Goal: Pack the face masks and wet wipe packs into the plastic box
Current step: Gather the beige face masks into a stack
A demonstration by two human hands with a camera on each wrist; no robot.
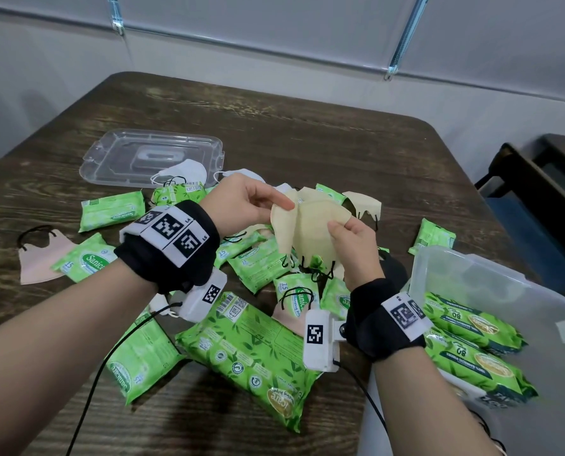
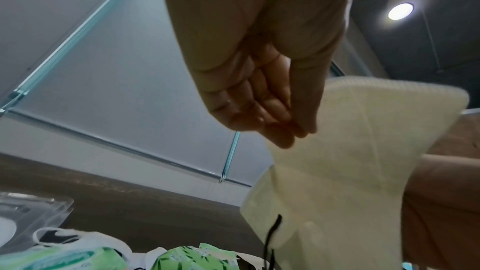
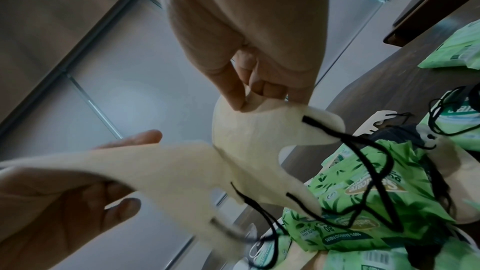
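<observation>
Both hands hold cream face masks (image 1: 310, 225) with black ear loops above the pile. My left hand (image 1: 251, 200) pinches the upper left edge of a cream mask (image 2: 345, 151). My right hand (image 1: 353, 233) pinches the right side of the cream masks (image 3: 249, 137). Green wet wipe packs (image 1: 248, 350) and more masks lie scattered on the wooden table (image 1: 307, 126). The clear plastic box (image 1: 491, 291) stands at the right with two large green wipe packs (image 1: 472, 327) inside.
The box's clear lid (image 1: 152, 156) lies at the back left with a white mask (image 1: 184, 171) on its edge. A pink mask (image 1: 40, 258) sits at the far left. A dark chair (image 1: 537, 192) stands past the table's right edge.
</observation>
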